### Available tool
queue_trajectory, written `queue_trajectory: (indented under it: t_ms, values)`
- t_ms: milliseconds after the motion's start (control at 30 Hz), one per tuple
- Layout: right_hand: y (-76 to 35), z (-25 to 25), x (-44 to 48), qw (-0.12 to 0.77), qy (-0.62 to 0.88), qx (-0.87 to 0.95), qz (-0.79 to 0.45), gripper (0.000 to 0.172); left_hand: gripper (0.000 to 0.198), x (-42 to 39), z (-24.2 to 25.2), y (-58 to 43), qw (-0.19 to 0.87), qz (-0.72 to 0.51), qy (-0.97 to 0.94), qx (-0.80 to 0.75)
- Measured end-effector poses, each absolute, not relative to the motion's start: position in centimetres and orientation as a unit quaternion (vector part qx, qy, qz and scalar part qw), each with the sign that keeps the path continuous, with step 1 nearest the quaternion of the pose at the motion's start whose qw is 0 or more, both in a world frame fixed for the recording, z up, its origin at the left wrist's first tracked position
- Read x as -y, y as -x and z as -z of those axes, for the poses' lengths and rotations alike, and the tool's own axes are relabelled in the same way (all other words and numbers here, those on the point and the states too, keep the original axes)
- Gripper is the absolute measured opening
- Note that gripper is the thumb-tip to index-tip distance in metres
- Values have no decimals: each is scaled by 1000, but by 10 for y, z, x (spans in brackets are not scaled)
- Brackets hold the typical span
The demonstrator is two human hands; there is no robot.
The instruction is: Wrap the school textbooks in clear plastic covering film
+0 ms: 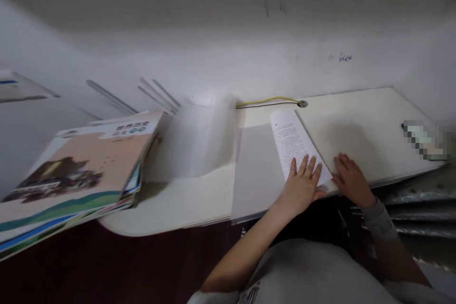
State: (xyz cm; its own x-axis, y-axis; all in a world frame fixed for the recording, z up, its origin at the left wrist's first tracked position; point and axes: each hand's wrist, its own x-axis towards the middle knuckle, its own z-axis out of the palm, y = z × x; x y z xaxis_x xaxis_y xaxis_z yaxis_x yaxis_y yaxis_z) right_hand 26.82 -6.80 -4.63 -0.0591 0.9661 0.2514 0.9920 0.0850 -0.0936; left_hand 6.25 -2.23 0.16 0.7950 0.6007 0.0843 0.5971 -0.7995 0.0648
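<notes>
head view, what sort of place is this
Probably a study spot, perhaps at home or in a dorm: a narrow white desk against a wall, a stack of illustrated books at the left, and a printed sheet under the left hand.

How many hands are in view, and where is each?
2. The left hand lies spread on the printed paper; the right hand is at the near edge of the desk, just right of the paper.

Study nook: textbooks, desk
</notes>
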Motion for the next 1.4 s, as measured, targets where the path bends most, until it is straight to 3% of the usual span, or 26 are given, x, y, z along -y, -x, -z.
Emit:
queue_trajectory:
  t_ms: [300, 600, 1033, 1400]
  values:
    - [-275, 47, 66, 204, 656, 726, 15, 48, 67, 21, 9, -76, 6, -12, -954, -299]
    - [-290, 48, 69, 175, 717, 669, 85, 48, 64, 20, 12, -71, 15, -8, -953, -301]
    - [-288, 42, 64, 212, 719, 660, 57, 37, 69, 20, -2, -100, 39, 25, -944, -326]
    - [-294, 40, 61, 343, 706, 620, -1, 35, 64, 19, 9, -120, 19, 9, -944, -329]
